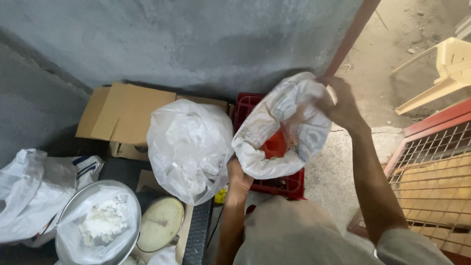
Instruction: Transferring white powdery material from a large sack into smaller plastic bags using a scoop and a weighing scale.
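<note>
At the far left a crumpled clear plastic bag point(27, 191) lies on the floor. Just right of it a round metal bowl point(98, 225) holds a plastic liner with white powder point(103, 223), and a pale round scale dial point(160, 223) sits beside the bowl's right edge. Behind these, an open cardboard box point(122, 115) stands against the grey wall. A full translucent plastic bag point(189, 147) bulges in front of the box's right end. The left hand point(239, 179) comes next, its fingers curled tight on the bottom of a white sack point(282, 127), gripping it from below. The sack is held up in the air over a red plastic crate point(274, 184), its mouth open toward the camera. The right hand point(341, 105) pinches the sack's upper rim, fingers pressed together on the fabric. Farther right a red metal frame with wire mesh point(431, 167) borders the concrete floor, and a cream plastic chair point(449, 68) stands in the top right corner.
</note>
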